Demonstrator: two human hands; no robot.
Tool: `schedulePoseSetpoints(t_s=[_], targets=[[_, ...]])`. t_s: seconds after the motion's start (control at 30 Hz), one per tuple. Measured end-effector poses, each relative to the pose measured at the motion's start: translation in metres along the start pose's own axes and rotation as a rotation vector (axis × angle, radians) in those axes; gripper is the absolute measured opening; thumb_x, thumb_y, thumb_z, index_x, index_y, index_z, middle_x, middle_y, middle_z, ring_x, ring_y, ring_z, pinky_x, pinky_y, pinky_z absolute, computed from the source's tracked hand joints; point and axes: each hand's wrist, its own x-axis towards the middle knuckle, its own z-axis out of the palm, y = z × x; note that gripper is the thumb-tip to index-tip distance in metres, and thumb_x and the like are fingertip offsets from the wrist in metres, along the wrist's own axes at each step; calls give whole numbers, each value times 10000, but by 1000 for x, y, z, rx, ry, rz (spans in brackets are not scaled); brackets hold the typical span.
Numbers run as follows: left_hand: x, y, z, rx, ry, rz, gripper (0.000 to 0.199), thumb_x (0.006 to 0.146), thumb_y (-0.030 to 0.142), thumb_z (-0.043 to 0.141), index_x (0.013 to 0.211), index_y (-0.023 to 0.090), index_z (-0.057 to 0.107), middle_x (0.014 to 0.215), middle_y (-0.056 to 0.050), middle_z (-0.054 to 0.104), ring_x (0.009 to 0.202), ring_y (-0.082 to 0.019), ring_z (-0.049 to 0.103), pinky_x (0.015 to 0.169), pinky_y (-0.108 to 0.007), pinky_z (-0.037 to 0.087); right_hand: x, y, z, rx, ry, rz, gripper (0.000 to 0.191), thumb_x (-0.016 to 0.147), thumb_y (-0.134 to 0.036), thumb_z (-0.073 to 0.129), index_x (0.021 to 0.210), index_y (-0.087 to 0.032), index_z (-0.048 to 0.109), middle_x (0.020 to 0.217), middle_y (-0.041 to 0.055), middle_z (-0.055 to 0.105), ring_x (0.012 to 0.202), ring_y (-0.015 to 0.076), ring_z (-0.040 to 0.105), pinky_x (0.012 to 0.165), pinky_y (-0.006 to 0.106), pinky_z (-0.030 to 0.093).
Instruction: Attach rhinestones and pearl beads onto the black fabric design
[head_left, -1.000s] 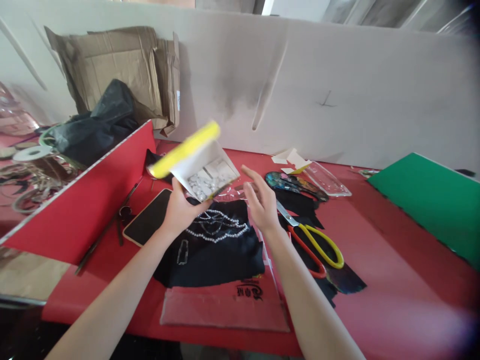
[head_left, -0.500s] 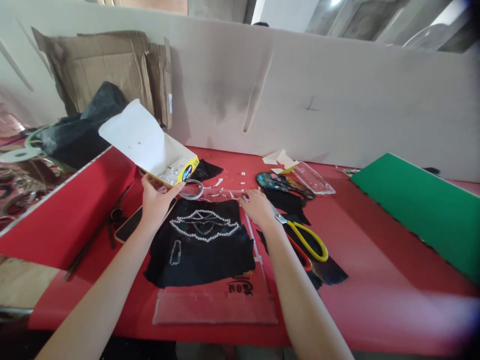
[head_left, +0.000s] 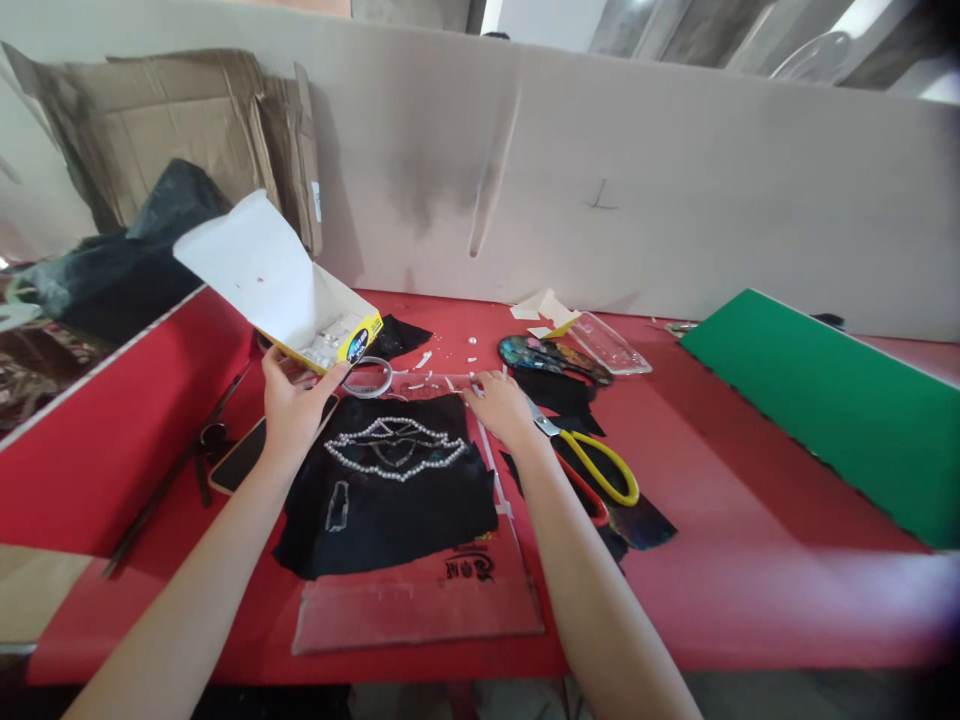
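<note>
My left hand (head_left: 294, 405) is closed on the near edge of a small cardboard box (head_left: 364, 338) with a yellow side and a raised white lid. Inside lie small clear and white pieces. My right hand (head_left: 504, 405) rests at the top right corner of a black cloth (head_left: 420, 515), its fingertips bent down; whether they pinch something small is hidden. On the cloth, a lip-shaped outline of pearl beads (head_left: 403, 476) surrounds thin dark inner lines. A small clear-beaded outline (head_left: 337, 506) sits below it. The cloth lies on a clear plastic sheet (head_left: 420, 620).
Scissors (head_left: 600, 465) with yellow and red handles lie by my right forearm. A tape roll (head_left: 367, 378) sits beside the box. Beyond are a clear tray (head_left: 611, 345) and a paint-smeared palette (head_left: 544, 355). A green board (head_left: 825, 420) stands right, a red board (head_left: 112, 430) left.
The whole view has shifted, so everything sits slightly further left. My left hand still holds the box, and my right hand stays at the cloth's top corner.
</note>
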Motion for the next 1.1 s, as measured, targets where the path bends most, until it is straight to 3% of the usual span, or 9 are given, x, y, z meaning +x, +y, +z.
schedulePoseSetpoints(t_s=[0.13,0.23,0.4,0.53,0.67,0.83,1.0,1.1], targets=[[-7,3,4,-26,-95,161,697,652,427,816,1212,223,454,1147,-89,609,1044,-250,647,908,-415,544,0,0,-1,-1,1,1,340,924,-300,440,1157,-144,632,1234,150,615,1185,303,528,959,382,399],[-10,7,6,-29,-177,122,666,635,417,826,1168,202,489,1109,-90,635,1021,-259,658,889,-419,552,-1,0,-2,3,-1,3,343,926,-299,441,1165,-142,630,1240,149,616,1180,302,534,959,378,398],[-5,4,5,-85,-84,67,616,628,389,831,1117,201,507,1102,-87,651,1070,-260,649,944,-426,537,-1,1,-3,5,-7,-6,336,925,-288,435,1146,-131,633,1212,163,626,1195,296,529,970,380,390],[-6,0,4,-18,-155,42,647,619,398,837,1132,192,500,1094,-94,657,1008,-262,672,908,-439,553,-1,0,-4,2,-13,-7,322,919,-279,439,1133,-134,630,1211,168,622,1193,289,527,959,388,396],[-7,0,4,36,-85,76,700,601,392,849,1161,183,485,1111,-103,649,962,-245,678,892,-427,556,-3,-2,-6,-4,-20,-7,309,921,-289,437,1115,-147,630,1216,150,617,1184,277,527,950,378,398],[-12,3,5,101,-255,47,725,584,434,845,1159,188,481,1077,-97,660,890,-238,679,806,-427,576,-2,-3,-7,-4,-31,7,318,924,-281,438,1135,-135,625,1235,150,604,1193,282,518,959,371,393],[-14,4,6,155,-202,66,759,581,452,841,1184,185,466,1092,-100,651,890,-239,679,796,-419,572,-1,-3,-6,-3,-34,8,319,926,-292,440,1136,-139,624,1247,152,597,1199,275,510,971,366,385],[-13,3,6,158,-264,63,748,584,458,836,1180,188,472,1070,-96,659,891,-244,676,774,-413,572,-1,-3,-6,-5,-34,11,319,920,-280,443,1150,-143,618,1237,147,602,1196,277,509,967,365,386]])
